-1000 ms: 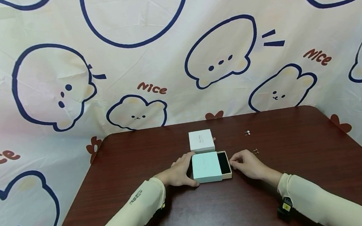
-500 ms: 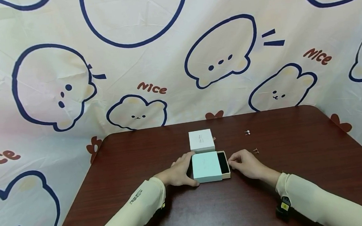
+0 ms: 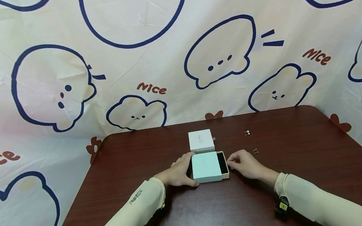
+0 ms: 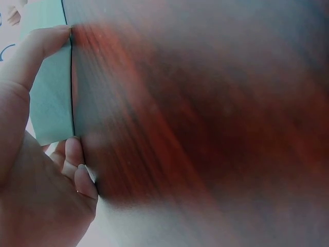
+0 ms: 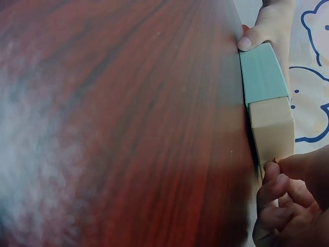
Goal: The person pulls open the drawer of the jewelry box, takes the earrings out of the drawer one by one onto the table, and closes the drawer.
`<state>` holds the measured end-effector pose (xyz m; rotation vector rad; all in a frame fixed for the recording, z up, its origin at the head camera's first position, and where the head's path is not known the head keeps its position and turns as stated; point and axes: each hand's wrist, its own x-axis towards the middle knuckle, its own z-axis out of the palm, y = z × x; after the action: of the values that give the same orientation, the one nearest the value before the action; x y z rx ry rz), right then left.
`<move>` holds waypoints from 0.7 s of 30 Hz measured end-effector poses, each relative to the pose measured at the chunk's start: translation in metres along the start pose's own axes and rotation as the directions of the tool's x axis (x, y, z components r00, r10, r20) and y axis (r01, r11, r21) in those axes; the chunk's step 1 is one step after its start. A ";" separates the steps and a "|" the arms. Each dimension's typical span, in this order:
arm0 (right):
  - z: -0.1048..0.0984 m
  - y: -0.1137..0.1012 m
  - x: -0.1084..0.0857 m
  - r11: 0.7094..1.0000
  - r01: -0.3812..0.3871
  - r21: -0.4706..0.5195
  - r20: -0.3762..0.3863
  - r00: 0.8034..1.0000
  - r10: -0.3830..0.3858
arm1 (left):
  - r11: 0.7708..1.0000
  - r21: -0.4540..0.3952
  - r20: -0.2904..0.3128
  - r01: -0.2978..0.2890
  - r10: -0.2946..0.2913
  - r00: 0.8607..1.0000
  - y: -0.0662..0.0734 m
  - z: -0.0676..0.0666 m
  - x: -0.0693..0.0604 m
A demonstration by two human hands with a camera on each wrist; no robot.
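Observation:
A mint-green drawer box [image 3: 206, 166] lies on the table, its cream inner drawer [image 3: 225, 175] partly out to the right and showing a dark lining. My left hand [image 3: 177, 170] grips the mint sleeve from its left side, thumb at the front and fingers behind. In the left wrist view, the thumb [image 4: 51, 41] presses against the sleeve's front face. At the drawer's right end is my right hand [image 3: 247, 164]. Its thumb and finger pinch a small tab at the drawer's end face [image 5: 275, 139] in the right wrist view; the fingers mostly hide the tab.
Directly behind the mint box stands a white box [image 3: 201, 140] with a small brown tab on its right side. Small studs with white heads [image 3: 247, 132] lie at the back right. Thin metallic pieces [image 3: 255, 151] rest behind my right hand. A printed cloth [image 3: 170, 63] hangs beyond the table.
The cream drawer has slid slightly left into the mint sleeve, and my right hand has moved left along with it. My left hand keeps its place on the sleeve.

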<state>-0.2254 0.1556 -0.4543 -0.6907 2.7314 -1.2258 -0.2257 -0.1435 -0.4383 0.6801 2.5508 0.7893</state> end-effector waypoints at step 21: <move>0.003 -0.004 0.002 1.000 0.012 0.003 -0.001 1.000 -0.012 | 1.000 -0.001 -0.010 -0.010 0.010 1.000 -0.001 0.000 0.001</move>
<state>-0.2247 0.1505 -0.4534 -0.7077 2.7298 -1.2325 -0.2269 -0.1436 -0.4391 0.6901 2.5578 0.7992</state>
